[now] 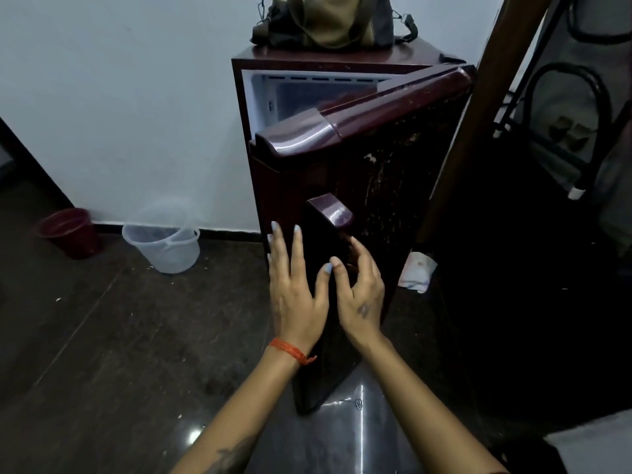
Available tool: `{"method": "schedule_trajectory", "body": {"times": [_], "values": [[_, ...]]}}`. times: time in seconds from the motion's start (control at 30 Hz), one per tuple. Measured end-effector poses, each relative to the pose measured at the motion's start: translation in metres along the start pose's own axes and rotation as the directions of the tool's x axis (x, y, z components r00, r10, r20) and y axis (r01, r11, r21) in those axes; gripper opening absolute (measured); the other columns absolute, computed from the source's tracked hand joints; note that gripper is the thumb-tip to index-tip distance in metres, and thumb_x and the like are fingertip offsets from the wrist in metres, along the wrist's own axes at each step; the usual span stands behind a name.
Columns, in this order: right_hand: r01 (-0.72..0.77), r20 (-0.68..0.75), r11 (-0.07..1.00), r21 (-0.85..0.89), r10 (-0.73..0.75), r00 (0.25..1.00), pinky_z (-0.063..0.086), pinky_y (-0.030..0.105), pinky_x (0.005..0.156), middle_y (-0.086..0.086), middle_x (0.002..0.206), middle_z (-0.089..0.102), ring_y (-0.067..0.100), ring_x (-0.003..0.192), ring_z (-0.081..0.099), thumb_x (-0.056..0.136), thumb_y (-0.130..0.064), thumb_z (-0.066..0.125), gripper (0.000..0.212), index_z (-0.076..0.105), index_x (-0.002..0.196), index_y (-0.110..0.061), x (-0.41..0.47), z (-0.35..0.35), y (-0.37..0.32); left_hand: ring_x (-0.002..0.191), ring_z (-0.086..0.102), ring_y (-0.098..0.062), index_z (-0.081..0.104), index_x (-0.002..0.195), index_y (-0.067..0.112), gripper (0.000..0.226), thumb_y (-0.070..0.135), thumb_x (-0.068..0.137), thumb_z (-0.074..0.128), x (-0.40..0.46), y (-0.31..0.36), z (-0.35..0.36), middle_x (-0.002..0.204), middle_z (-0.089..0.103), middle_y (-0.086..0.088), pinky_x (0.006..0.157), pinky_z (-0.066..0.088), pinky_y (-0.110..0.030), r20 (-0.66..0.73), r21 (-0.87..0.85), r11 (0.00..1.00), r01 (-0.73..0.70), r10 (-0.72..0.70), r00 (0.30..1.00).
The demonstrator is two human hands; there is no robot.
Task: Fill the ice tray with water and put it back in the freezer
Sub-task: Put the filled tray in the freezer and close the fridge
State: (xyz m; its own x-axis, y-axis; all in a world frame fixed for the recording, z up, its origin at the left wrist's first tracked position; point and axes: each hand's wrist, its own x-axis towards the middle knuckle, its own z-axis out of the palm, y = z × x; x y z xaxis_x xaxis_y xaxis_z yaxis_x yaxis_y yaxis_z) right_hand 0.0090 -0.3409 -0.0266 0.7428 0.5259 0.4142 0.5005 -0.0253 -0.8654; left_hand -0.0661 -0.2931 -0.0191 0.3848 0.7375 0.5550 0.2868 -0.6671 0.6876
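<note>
A maroon fridge [342,63] stands against the white wall with its door [376,159] swung partly open towards me. Behind the door's top edge the pale freezer compartment [307,97] shows; I see no ice tray in it. A long vertical handle [330,213] sticks out of the door. My left hand [294,295] lies flat with straight fingers against the handle's left side. My right hand [359,289] curls its fingers round the handle's right side, and the two thumbs touch.
A khaki and black bag [328,22] sits on top of the fridge. On the dark floor to the left stand a red bucket [70,230] and a clear plastic bucket [164,248]. A crumpled cloth [419,271], a wooden post [478,131] and black metal frames [564,114] are at the right.
</note>
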Motion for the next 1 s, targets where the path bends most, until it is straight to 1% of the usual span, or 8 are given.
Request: {"method": "schedule_trajectory", "body": {"times": [0.17,0.23,0.3,0.37,0.47,0.63,0.87,1.0], "values": [[0.054,0.011,0.998,-0.044,-0.053,0.999,0.044,0.030,0.098,-0.003,0.120,0.060,0.006,0.112,0.049,0.095,-0.028,0.047,0.035,0.058,0.124,-0.012,0.027,0.030,-0.001,0.147,0.002,-0.025,0.007,0.149,0.018,0.077,0.054,0.090,0.040,0.035,-0.027,-0.004,0.158,-0.008,-0.011,0.117,0.018,-0.051,0.040,0.048,0.997,0.057,-0.059,0.997],[0.085,0.024,0.992,-0.094,-0.083,0.996,0.037,0.016,0.101,-0.001,0.128,0.057,0.004,0.116,0.044,0.095,-0.029,0.048,0.035,0.058,0.125,-0.013,0.041,0.041,0.002,0.147,0.003,-0.026,0.003,0.149,0.021,0.083,0.060,0.086,0.041,0.049,-0.038,-0.005,0.159,-0.011,-0.010,0.116,0.022,-0.052,0.045,0.047,0.995,0.087,-0.089,0.995],[0.103,0.089,0.988,-0.119,-0.092,0.992,0.022,0.006,0.101,-0.002,0.144,0.042,0.005,0.128,0.032,0.096,-0.030,0.047,0.041,0.049,0.134,-0.017,0.054,0.054,0.006,0.147,0.004,-0.025,-0.003,0.148,0.025,0.088,0.064,0.084,0.042,0.064,-0.048,-0.004,0.159,-0.013,-0.008,0.115,0.024,-0.051,0.035,0.051,0.994,0.098,-0.100,0.994],[0.110,0.172,0.986,-0.122,-0.088,0.981,0.013,0.011,0.105,-0.005,0.155,0.023,0.006,0.137,0.017,0.096,-0.037,0.040,0.049,0.038,0.142,-0.022,0.063,0.069,0.010,0.147,0.003,-0.022,-0.008,0.146,0.027,0.090,0.066,0.083,0.042,0.079,-0.059,-0.003,0.158,-0.015,-0.003,0.115,0.024,-0.051,0.013,0.066,0.992,0.103,-0.104,0.994],[0.138,0.197,0.986,-0.095,-0.118,0.973,0.002,0.011,0.111,-0.009,0.154,0.007,0.006,0.142,0.004,0.095,-0.047,0.026,0.056,0.028,0.145,-0.023,0.083,0.091,0.012,0.147,0.001,-0.018,-0.008,0.146,0.027,0.092,0.065,0.083,0.047,0.101,-0.076,-0.001,0.155,-0.017,0.004,0.117,0.021,-0.049,-0.016,0.063,0.992,0.114,-0.113,0.993],[0.149,0.218,0.982,-0.115,-0.121,0.968,0.009,0.041,0.120,-0.004,0.156,-0.003,0.013,0.146,-0.003,0.097,-0.035,0.035,0.054,0.018,0.147,-0.022,0.119,0.123,0.020,0.143,0.000,-0.011,-0.002,0.145,0.033,0.080,0.053,0.087,0.049,0.136,-0.104,0.003,0.158,-0.010,0.001,0.112,0.020,-0.033,-0.060,0.087,0.990,0.110,-0.105,0.993],[0.189,0.280,0.968,-0.166,-0.137,0.950,-0.004,0.035,0.120,-0.005,0.155,-0.011,0.010,0.145,-0.011,0.100,-0.031,0.038,0.058,0.001,0.144,-0.025,0.156,0.158,0.031,0.142,0.004,-0.005,-0.001,0.143,0.036,0.075,0.049,0.088,0.048,0.182,-0.136,0.014,0.160,0.004,-0.001,0.111,0.016,-0.026,-0.061,0.083,0.990,0.115,-0.110,0.992],[0.181,0.285,0.964,-0.195,-0.121,0.951,-0.005,0.035,0.120,-0.006,0.154,-0.012,0.009,0.145,-0.012,0.100,-0.030,0.039,0.060,-0.001,0.144,-0.023,0.177,0.178,0.031,0.146,0.010,-0.015,0.005,0.144,0.032,0.072,0.038,0.092,0.054,0.213,-0.160,0.016,0.159,0.010,-0.005,0.112,0.014,-0.025,-0.046,0.084,0.991,0.107,-0.104,0.994]]}}
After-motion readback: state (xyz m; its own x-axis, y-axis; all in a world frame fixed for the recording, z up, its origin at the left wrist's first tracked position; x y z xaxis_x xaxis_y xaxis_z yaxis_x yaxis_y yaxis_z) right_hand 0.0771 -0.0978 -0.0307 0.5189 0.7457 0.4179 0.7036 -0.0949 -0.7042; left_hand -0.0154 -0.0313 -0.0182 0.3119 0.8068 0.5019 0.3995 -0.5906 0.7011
